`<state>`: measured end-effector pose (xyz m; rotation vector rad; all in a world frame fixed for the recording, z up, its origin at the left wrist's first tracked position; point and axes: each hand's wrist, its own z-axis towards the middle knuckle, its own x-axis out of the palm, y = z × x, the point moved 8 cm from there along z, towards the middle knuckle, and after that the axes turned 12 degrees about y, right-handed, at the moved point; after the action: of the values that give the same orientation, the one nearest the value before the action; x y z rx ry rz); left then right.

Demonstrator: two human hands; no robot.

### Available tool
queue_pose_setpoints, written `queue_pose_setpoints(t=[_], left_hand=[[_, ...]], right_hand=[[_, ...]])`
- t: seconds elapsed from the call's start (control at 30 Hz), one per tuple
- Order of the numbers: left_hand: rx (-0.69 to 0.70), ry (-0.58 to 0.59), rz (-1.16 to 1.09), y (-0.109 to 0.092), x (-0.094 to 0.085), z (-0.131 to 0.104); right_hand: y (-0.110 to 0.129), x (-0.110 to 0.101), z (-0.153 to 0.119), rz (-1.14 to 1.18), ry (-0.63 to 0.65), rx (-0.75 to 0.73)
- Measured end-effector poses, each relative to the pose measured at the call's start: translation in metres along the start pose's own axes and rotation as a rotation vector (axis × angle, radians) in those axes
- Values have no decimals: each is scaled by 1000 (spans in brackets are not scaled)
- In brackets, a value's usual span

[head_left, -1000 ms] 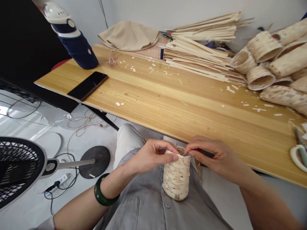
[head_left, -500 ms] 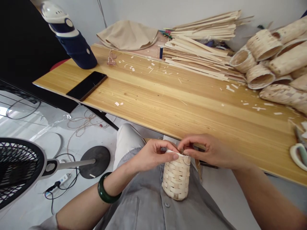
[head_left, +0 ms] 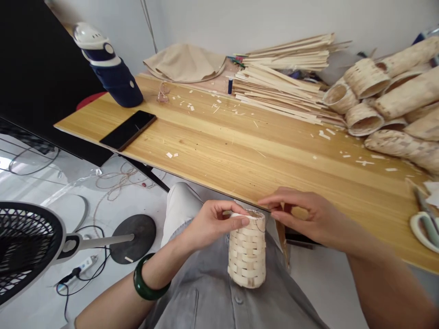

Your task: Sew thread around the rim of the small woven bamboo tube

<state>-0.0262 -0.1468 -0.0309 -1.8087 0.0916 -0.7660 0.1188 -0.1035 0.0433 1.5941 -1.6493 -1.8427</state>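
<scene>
A small woven basket of pale wood strips stands upright against my grey shirt, its open rim facing up. My left hand grips the rim at its left side, thumb outside, with a narrow white strip under the fingertips. A fine dark thread loops on the basket's outer wall near the rim's right side. Just right of the rim, apart from it, my right hand is closed in a pinch, thumb against a finger with the forefinger stretched out. Whatever lies between those fingertips is too small to make out.
On the wooden table lie a phone, a blue bottle, stacked wood strips, a blue thread spool, scissors and several woven tubes. A fan stands at lower left.
My right hand has left the basket's rim and moved a little to the right. My left hand keeps its hold on the rim. The view has shifted slightly.
</scene>
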Motion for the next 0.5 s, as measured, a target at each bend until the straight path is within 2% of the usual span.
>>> queue_pose_setpoints(t=[0.1, 0.2, 0.33, 0.43, 0.5], left_hand=[[116, -133, 161, -23, -10, -12], [240, -295, 394, -47, -20, -29], [411, -532, 602, -75, -34, -51], [511, -695, 703, -89, -44, -65], [532, -759, 751, -94, -48, -69]], right_hand=[[2, -13, -27, 144, -99, -1], [5, -6, -51, 361, -109, -29], [-22, 9, -71, 581, -301, 228], [-42, 18, -74, 614, -352, 362], [-51, 20, -74, 611, -360, 399]])
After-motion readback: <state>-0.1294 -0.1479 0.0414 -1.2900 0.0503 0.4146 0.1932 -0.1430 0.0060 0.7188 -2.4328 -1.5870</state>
